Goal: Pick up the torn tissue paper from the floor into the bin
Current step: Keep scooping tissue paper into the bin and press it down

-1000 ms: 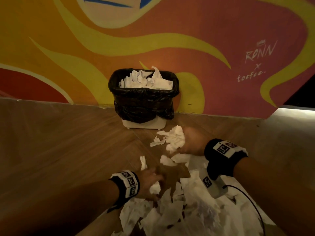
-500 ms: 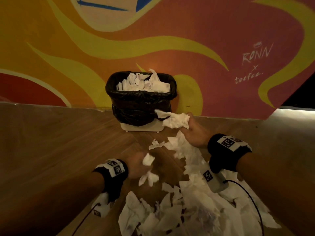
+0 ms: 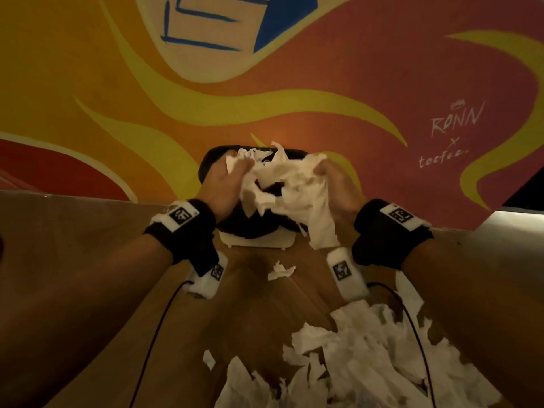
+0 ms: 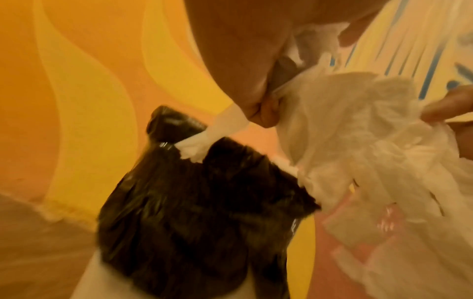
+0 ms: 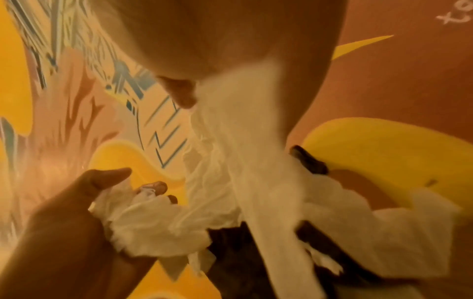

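**Tissue wad held over bin**

Left hand (image 3: 225,184) and right hand (image 3: 338,184) each gripped a side of one wad of torn tissue paper (image 3: 282,187), fingers curled into it. Wad hung between them, just above the black-lined bin (image 4: 194,202). Loose tissue scraps (image 3: 353,363) lay on the wooden floor (image 3: 88,275).

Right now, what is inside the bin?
Mostly hidden: both hands hold a tissue wad over the bin. Only its black liner and a white scrap at the rim show.
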